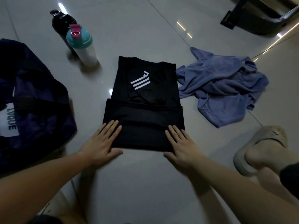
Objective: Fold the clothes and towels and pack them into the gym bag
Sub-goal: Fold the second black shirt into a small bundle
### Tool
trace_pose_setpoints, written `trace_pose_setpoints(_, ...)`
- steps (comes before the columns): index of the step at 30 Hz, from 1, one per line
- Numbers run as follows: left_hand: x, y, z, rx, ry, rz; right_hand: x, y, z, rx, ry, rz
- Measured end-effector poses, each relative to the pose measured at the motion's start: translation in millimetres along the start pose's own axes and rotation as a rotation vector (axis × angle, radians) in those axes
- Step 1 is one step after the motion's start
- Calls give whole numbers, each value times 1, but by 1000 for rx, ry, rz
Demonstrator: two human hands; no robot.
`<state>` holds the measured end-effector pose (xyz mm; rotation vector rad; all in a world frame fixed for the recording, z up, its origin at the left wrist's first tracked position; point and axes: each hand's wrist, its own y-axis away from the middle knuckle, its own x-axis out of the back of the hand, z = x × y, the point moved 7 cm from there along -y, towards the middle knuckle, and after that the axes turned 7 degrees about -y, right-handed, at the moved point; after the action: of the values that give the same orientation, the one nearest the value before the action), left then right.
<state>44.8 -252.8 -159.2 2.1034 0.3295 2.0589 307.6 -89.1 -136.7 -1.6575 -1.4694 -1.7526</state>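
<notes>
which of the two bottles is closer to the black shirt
The white bottle with the teal lid and pink cap. The black bottle stands behind it, farther from the black shirt.

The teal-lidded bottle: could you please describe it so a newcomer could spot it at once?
Start at the black shirt spread mid-floor, look up and left, towards the navy gym bag. Two bottles stand there; the teal-lidded bottle is the nearer, with a whitish body and pink flip cap, unlike the all-black bottle behind it.
</notes>
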Motion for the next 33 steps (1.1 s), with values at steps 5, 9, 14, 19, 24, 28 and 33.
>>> trace_pose_setpoints(5, 11, 17, 1, -37, -55, 82, -1, 18, 6, 91, 141, 41)
trace_pose_setpoints(9, 27, 24, -2, -157, -156, 207, 6, 24, 3, 149, 233, 68)
trace_pose_setpoints(14, 40, 16, 3, -171, -228, 197, 9, 29, -9, 120, 235, 104)
trace_pose_setpoints(19, 46, 8, 3, -65, -171, 1, 15, 32, -7, 120, 152, -20)
trace_pose_setpoints(24, 61, 10, 15, 8, -68, -298, 26, 39, -9, 26, 192, -183)
trace_pose_setpoints(28, 59, 25, 20, 29, 112, -489, 28, 54, -7, -52, 51, -290)
trace_pose_setpoints(33, 66, 41, 18, 102, 318, -609, 34, 68, 0, -176, -442, -381)
